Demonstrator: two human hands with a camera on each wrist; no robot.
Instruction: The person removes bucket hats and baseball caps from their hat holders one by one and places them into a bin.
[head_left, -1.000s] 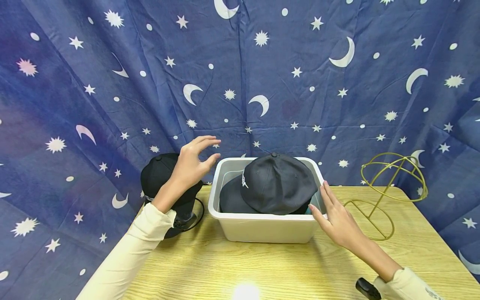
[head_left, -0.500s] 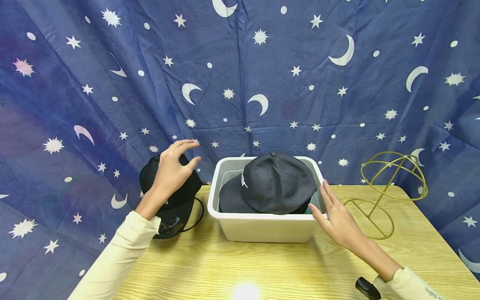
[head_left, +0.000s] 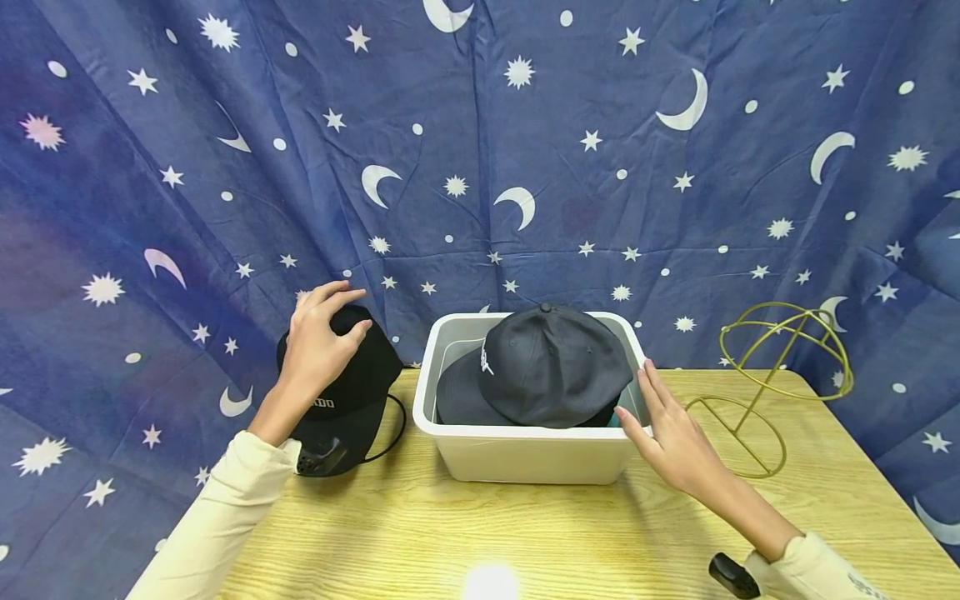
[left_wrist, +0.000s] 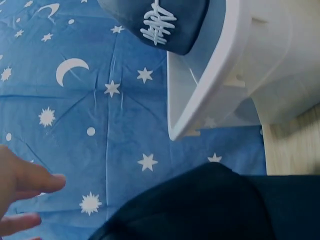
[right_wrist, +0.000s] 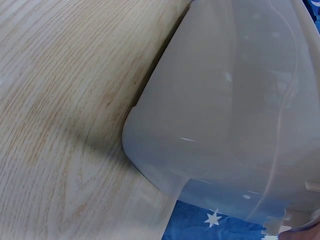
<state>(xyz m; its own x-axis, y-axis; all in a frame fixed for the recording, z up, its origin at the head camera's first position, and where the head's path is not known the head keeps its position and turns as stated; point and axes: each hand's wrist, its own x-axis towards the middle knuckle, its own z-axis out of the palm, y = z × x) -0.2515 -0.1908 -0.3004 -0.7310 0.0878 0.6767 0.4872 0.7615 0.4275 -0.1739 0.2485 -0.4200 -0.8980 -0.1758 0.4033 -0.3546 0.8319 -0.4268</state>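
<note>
My left hand (head_left: pixel 313 346) hovers in front of a black cap (head_left: pixel 367 367) at the table's left, fingers and thumb spread and holding nothing. Light lettering shows on that cap's front; the hand hides part of its crown. In the left wrist view, the fingers (left_wrist: pixel 35 180) are at lower left and the cap's dark edge (left_wrist: pixel 210 205) fills the bottom. My right hand (head_left: pixel 675 442) rests with straight fingers on the front right corner of a white plastic bin (head_left: pixel 532 458). Inside the bin sits a dark grey cap (head_left: pixel 551 367) with white embroidery, its brim pointing left.
A gold wire hat stand (head_left: pixel 825 399) stands on the wooden table (head_left: pixel 420 533) right of the bin. A black cord (head_left: pixel 401 429) loops beside the black cap. Behind hangs a blue curtain (head_left: pixel 570 108) with moons and stars.
My left hand has moved left, away from the bin and over to the black cap, uncovering the lettering. The right hand stays on the bin's corner.
</note>
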